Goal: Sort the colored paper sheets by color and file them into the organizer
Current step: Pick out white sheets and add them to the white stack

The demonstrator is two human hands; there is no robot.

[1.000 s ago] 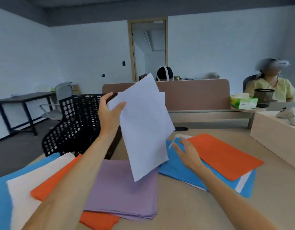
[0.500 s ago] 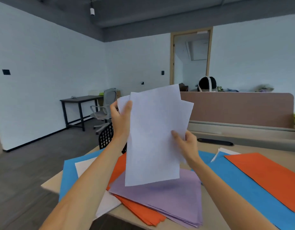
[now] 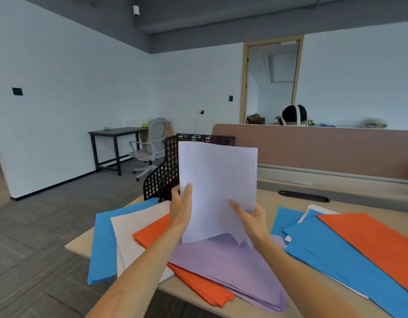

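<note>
Head view: the counter (image 3: 262,198) carries loose paper, and places here are told from the black mesh organizer (image 3: 166,173) at its far left edge. Right of the organizer lie blue sheets (image 3: 350,255) with an orange sheet (image 3: 373,239) on top. In front of it spread a blue sheet (image 3: 102,244), a white one (image 3: 134,228), orange sheets (image 3: 152,235) and a lilac stack (image 3: 226,267). Upright just before the organizer, hiding part of it, stand the pale lilac sheets (image 3: 218,189). The left hand (image 3: 181,206) is closed on their left edge; the right hand (image 3: 250,216) pinches their lower right corner.
</note>
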